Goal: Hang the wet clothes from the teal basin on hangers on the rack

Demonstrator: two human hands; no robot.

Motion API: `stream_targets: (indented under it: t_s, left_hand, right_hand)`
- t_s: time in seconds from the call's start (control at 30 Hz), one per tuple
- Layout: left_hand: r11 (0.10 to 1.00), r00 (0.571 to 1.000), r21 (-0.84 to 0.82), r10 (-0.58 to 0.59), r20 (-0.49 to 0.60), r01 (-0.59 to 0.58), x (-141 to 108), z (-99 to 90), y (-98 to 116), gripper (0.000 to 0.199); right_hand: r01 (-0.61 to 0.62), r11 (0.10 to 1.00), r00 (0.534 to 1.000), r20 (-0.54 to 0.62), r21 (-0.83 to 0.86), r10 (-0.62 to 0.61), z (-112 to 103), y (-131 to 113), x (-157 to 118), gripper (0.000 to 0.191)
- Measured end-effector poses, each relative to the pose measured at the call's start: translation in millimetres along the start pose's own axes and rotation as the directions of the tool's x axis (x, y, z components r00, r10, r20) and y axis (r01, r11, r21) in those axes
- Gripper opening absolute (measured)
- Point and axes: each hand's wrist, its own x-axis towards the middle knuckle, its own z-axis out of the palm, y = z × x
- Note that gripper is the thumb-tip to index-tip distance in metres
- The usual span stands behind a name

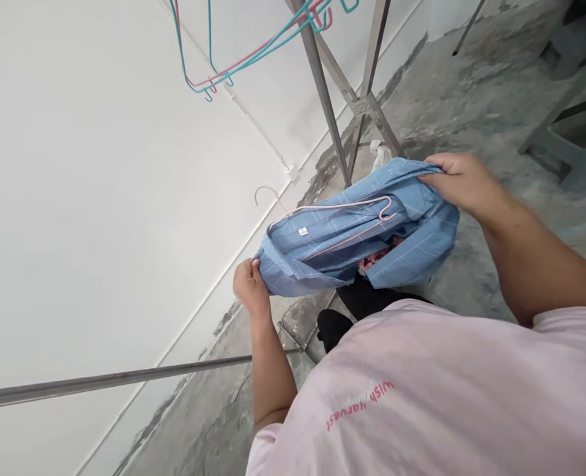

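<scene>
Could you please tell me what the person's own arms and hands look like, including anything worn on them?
Both arms are bare below the short sleeves of a pale pink T-shirt with red printed lettering on its front. The left hand and the right hand wear no gloves, and no watch or bracelet shows on either wrist.

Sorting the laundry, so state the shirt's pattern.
Light blue with a thin pale windowpane check across the shirt; it shows best in the head view.

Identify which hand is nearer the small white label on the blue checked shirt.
Left hand: it pinches the blue checked shirt just below and left of the small white label. The right hand grips the shirt's other end, farther away to the label's right.
</scene>
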Motion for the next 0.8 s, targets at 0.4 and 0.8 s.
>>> stream_targets:
  t_s: [0.4,0.8]
  left_hand:
    - [0.998,0.997,0.019,-0.062,-0.038,0.063,12,0.5,5,0.023]
    - [0.985,0.914,-0.163,-0.115,-0.389,0.055,48,-43.2,26,0.021]
  right_hand:
    - [0.242,0.965,0.91,-0.322,-0.096,-0.261,-1,-19,-16,0.022]
    - [0.617,0.762,0.775,-0.011,-0.198,-0.631,6,-101,-46,0.071]
